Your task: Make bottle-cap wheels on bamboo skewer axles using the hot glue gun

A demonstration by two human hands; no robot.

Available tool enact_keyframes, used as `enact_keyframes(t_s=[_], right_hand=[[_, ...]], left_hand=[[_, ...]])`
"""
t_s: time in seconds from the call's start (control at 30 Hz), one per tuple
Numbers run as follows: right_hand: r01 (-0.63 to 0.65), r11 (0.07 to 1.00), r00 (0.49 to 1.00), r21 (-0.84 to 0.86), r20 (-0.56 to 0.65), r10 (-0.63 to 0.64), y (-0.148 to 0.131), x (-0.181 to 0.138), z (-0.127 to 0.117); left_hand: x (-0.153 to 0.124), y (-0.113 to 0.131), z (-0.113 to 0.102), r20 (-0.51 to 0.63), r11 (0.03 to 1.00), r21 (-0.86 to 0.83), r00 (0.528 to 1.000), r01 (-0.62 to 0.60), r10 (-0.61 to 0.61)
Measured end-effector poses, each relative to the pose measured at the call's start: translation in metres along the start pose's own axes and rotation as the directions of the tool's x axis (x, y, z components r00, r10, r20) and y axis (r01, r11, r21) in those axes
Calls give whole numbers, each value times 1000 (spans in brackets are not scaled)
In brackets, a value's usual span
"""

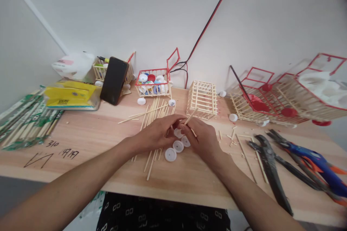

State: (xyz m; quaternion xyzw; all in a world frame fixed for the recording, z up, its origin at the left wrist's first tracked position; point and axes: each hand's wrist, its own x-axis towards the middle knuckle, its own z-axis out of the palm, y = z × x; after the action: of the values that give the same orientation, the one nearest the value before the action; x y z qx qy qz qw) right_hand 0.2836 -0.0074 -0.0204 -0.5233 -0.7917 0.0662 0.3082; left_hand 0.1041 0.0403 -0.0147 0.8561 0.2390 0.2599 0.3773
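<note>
Over the middle of the table my two hands meet, fingertips close together. My right hand [202,135] is closed around a thin wooden stick [191,115], which points up and away. My left hand [159,131] has its fingers curled in against the right fingertips; what they grip is partly hidden. Just under the fingers is a white bottle cap [178,133], partly covered. Nearer to me lie more white caps [170,154] in a loose row on the wood. Several loose sticks [149,166] pass beneath my left hand and wrist.
Behind my hands stand a stick-built basket [202,97] and a small cart [153,83] filled with caps. More carts [252,104] are at right, with pliers [271,173] and a blue glue gun [317,162] before them. Leftward are a phone [114,80], yellow pack [72,95] and bagged chopsticks [29,119].
</note>
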Motion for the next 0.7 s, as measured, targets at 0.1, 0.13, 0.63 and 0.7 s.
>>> enact_keyframes(t_s=[0.1, 0.13, 0.63, 0.7], right_hand=[[2, 1000, 1000, 1, -2, -2, 0, 0, 0], [4, 1000, 1000, 2, -3, -4, 0, 0, 0], [15, 1000, 1000, -4, -15, -15, 0, 0, 0], [13, 1000, 1000, 4, -12, -13, 0, 0, 0]], left_hand=[[0, 0, 0, 5, 1000, 6, 1000, 0, 0], [0, 0, 0, 8, 1000, 8, 1000, 0, 0], [0, -4, 1, -18, 1000, 14, 1000, -22, 23], [0, -4, 1, -13, 1000, 15, 1000, -25, 25]])
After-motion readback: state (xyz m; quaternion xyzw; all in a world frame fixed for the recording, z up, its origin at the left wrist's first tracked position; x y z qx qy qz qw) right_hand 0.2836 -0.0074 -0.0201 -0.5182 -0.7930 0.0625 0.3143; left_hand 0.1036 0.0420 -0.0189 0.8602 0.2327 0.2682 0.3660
